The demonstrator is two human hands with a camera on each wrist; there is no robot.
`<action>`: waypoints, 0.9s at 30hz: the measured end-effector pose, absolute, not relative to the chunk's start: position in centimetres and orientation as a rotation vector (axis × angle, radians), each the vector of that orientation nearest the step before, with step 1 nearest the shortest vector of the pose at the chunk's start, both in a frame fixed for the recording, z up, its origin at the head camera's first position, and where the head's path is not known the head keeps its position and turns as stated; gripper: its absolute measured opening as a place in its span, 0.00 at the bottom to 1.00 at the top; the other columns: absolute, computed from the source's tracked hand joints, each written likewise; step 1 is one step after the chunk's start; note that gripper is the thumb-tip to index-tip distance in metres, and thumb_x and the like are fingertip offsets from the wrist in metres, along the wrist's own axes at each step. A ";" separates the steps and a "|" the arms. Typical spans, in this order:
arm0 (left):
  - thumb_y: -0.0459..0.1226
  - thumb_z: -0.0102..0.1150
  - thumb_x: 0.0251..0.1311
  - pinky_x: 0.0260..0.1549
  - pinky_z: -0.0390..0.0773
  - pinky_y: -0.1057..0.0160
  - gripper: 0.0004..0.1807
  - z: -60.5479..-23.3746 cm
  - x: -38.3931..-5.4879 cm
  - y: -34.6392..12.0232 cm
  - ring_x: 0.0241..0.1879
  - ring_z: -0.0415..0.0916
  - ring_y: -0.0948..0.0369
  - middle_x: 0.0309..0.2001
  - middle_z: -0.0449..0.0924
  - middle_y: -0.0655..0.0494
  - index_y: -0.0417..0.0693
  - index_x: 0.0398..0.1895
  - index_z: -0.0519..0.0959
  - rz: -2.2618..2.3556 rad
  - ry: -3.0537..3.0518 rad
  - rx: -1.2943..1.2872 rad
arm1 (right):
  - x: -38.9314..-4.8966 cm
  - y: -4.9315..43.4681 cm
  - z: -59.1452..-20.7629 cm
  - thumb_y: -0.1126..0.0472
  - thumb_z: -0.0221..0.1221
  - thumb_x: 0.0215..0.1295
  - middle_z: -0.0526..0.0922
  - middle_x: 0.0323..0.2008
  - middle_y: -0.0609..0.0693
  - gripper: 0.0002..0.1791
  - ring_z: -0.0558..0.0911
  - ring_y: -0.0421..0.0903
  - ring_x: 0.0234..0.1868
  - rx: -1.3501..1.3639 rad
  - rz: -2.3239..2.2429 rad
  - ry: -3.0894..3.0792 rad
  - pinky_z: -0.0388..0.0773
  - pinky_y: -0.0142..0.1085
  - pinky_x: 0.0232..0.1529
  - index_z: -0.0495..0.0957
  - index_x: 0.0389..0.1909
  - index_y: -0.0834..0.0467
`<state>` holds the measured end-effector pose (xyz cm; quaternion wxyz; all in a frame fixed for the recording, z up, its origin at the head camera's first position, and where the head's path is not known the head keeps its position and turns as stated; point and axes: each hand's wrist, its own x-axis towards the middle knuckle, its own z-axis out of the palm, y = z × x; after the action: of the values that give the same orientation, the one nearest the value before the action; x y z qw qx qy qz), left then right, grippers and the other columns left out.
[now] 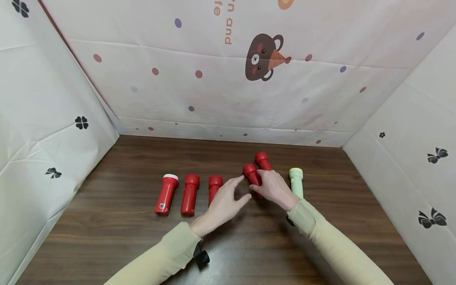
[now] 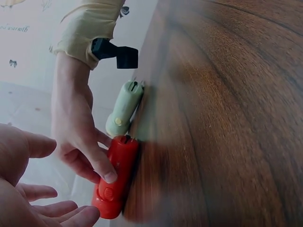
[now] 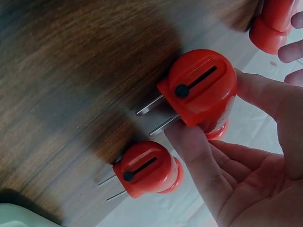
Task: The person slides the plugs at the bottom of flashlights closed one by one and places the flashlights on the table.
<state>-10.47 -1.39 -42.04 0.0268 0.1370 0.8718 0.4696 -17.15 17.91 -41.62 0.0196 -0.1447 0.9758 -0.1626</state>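
My right hand [image 1: 273, 187] pinches a red flashlight [image 1: 251, 174] between thumb and fingers, low over the table. In the right wrist view, the end of this flashlight [image 3: 203, 90] shows two metal prongs and a black slider in a slot. Just behind it lies another red flashlight [image 1: 262, 158], its pronged tail [image 3: 147, 168] also in the right wrist view. My left hand [image 1: 223, 204] hovers with fingers spread and holds nothing. It partly covers a red flashlight [image 1: 215, 184] beneath it.
Left of my hands lie a red flashlight [image 1: 190, 194] and one with a white rim [image 1: 166, 194]. A pale green flashlight [image 1: 296, 183] lies by my right wrist. Printed white sheets [image 1: 213, 91] wall in the brown wooden table [image 1: 117, 221] at the back and sides.
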 end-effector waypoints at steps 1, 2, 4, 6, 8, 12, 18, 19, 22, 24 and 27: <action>0.44 0.63 0.69 0.73 0.74 0.43 0.34 -42.1 -10.5 -1.3 0.74 0.73 0.46 0.74 0.74 0.44 0.43 0.75 0.71 1.452 2.693 0.423 | -17.2 17.9 -41.6 0.55 0.74 0.62 0.80 0.23 0.51 0.18 0.77 0.44 0.20 -0.446 -0.503 3.026 0.74 0.33 0.23 0.81 0.42 0.63; 0.44 0.63 0.69 0.73 0.74 0.44 0.34 -42.1 -10.5 -1.2 0.74 0.73 0.46 0.74 0.74 0.44 0.43 0.75 0.71 1.452 2.691 0.419 | -17.3 18.0 -41.6 0.56 0.74 0.62 0.81 0.23 0.51 0.17 0.77 0.44 0.20 -0.439 -0.508 3.024 0.74 0.33 0.23 0.81 0.42 0.63; 0.44 0.63 0.69 0.73 0.74 0.43 0.34 -42.2 -10.6 -1.1 0.74 0.73 0.46 0.74 0.74 0.44 0.43 0.75 0.71 1.455 2.684 0.413 | -17.4 18.0 -41.6 0.56 0.74 0.61 0.82 0.23 0.52 0.17 0.77 0.44 0.21 -0.427 -0.512 3.022 0.75 0.33 0.24 0.82 0.42 0.63; 0.45 0.63 0.69 0.73 0.74 0.43 0.34 -42.2 -10.7 -1.0 0.74 0.73 0.46 0.74 0.74 0.44 0.44 0.75 0.71 1.456 2.681 0.405 | -17.6 18.0 -41.6 0.57 0.75 0.60 0.82 0.24 0.52 0.17 0.78 0.44 0.21 -0.420 -0.520 3.019 0.75 0.34 0.24 0.83 0.42 0.64; 0.44 0.63 0.69 0.73 0.74 0.43 0.33 -42.3 -10.8 -1.0 0.73 0.73 0.46 0.73 0.75 0.44 0.44 0.75 0.71 1.457 2.685 0.398 | -17.7 18.0 -41.6 0.57 0.75 0.60 0.83 0.24 0.52 0.17 0.78 0.44 0.21 -0.410 -0.525 3.016 0.75 0.34 0.24 0.83 0.42 0.64; 0.44 0.64 0.69 0.73 0.74 0.44 0.33 -42.5 -10.8 -0.9 0.73 0.74 0.46 0.72 0.76 0.44 0.43 0.74 0.72 1.461 2.696 0.391 | -17.8 17.9 -41.6 0.57 0.74 0.60 0.84 0.25 0.52 0.17 0.78 0.45 0.21 -0.373 -0.530 3.007 0.74 0.33 0.23 0.84 0.44 0.64; 0.44 0.64 0.69 0.72 0.75 0.43 0.33 -42.7 -10.8 -0.8 0.72 0.74 0.46 0.73 0.76 0.44 0.44 0.75 0.72 1.465 2.676 0.369 | -17.9 18.1 -41.7 0.59 0.71 0.61 0.85 0.26 0.53 0.18 0.79 0.44 0.21 -0.333 -0.552 2.991 0.75 0.32 0.24 0.84 0.47 0.66; 0.44 0.64 0.69 0.72 0.75 0.43 0.33 -42.7 -10.8 -0.8 0.72 0.74 0.46 0.73 0.75 0.44 0.44 0.75 0.72 1.464 2.674 0.364 | -17.8 18.1 -41.7 0.59 0.71 0.61 0.85 0.27 0.53 0.19 0.79 0.44 0.22 -0.326 -0.568 2.985 0.75 0.32 0.24 0.84 0.48 0.66; 0.44 0.64 0.69 0.71 0.76 0.43 0.33 -42.7 -10.8 -0.8 0.72 0.74 0.46 0.73 0.75 0.44 0.44 0.75 0.72 1.461 2.681 0.361 | -17.8 18.3 -41.7 0.58 0.71 0.61 0.89 0.32 0.55 0.22 0.82 0.44 0.24 -0.304 -0.638 2.962 0.78 0.33 0.27 0.83 0.52 0.67; 0.44 0.64 0.69 0.71 0.76 0.44 0.33 -42.8 -10.9 -0.7 0.73 0.74 0.46 0.73 0.75 0.44 0.44 0.75 0.72 1.454 2.697 0.368 | -17.8 18.5 -41.6 0.58 0.71 0.61 0.91 0.36 0.57 0.24 0.85 0.44 0.28 -0.299 -0.687 2.952 0.81 0.34 0.30 0.83 0.53 0.68; 0.44 0.64 0.70 0.71 0.76 0.44 0.32 -42.8 -10.9 -0.5 0.73 0.74 0.47 0.73 0.75 0.46 0.45 0.75 0.72 1.442 2.731 0.389 | -17.8 18.8 -41.6 0.57 0.71 0.61 0.92 0.41 0.60 0.25 0.89 0.47 0.34 -0.295 -0.741 2.951 0.84 0.38 0.35 0.83 0.55 0.69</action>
<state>-10.87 -0.52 -42.85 0.0144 0.1251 0.8773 0.4632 -17.78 18.76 -41.57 0.0421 -0.0964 0.9645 -0.2421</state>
